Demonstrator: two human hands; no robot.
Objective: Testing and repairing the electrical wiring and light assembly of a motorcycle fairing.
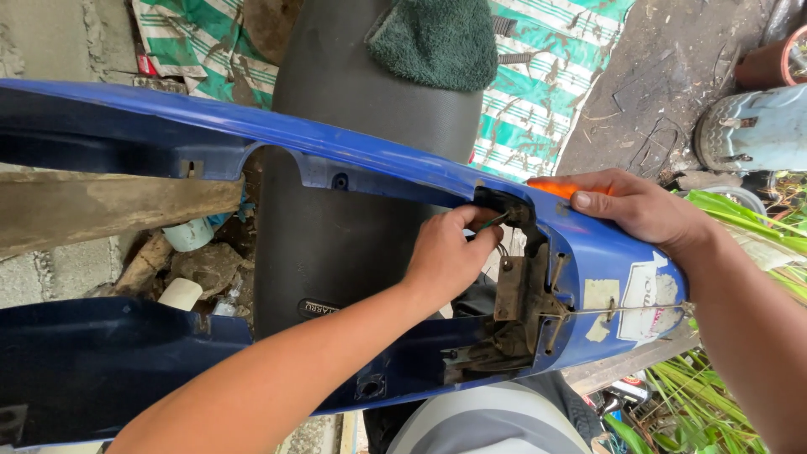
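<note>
grey trouser knee [496, 424] sat closest, just below the blue motorcycle tail cover [353, 164]. inside that cover's open hollow, the left hand [445, 256] pinched a thin green wire [496, 221] with fingers closed narrow. the right hand [643, 206] gripped the cover's rear end, over an orange lamp [551, 187]. beyond the cover lay a black seat [361, 101] with a green cloth [437, 38].

The wide gap between the two arms of the blue rear cowl [252, 143] lies open at left, floored by the black seat [336, 235]. At right it narrows: a rusty bracket [510, 287], a thin wire [622, 309] and the hands [445, 252] crowd the cutout. A wooden plank [101, 206] blocks the far-left edge.
</note>
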